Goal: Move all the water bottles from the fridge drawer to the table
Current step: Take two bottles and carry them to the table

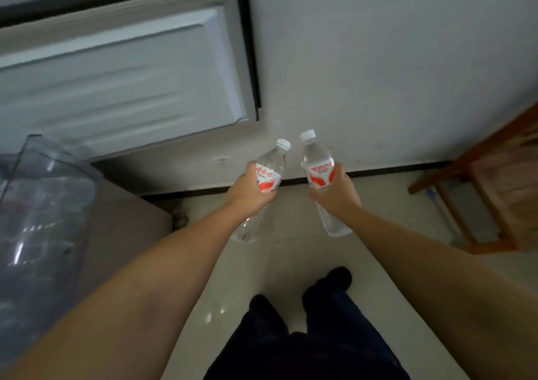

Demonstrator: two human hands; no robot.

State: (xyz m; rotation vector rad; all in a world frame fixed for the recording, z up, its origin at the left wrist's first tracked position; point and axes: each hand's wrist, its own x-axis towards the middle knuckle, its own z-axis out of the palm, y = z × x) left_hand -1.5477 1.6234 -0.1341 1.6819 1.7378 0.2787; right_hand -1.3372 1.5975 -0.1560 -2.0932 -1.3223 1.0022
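Each of my hands holds one clear water bottle with a white cap and a red-and-white label. My left hand (250,194) is wrapped around the left bottle (272,162) at its label, the bottle tilted to the right. My right hand (334,193) grips the right bottle (316,158), which leans slightly left. Both bottles hang in the air over the floor, apart from each other. The clear plastic fridge drawer (43,222) sticks out at the left edge; its contents are blurred.
The open white fridge door (125,68) fills the upper left against a grey wall. A wooden table or chair frame (492,181) stands at the right edge. Pale tiled floor (291,251) lies ahead, with my dark-trousered legs (308,336) at the bottom.
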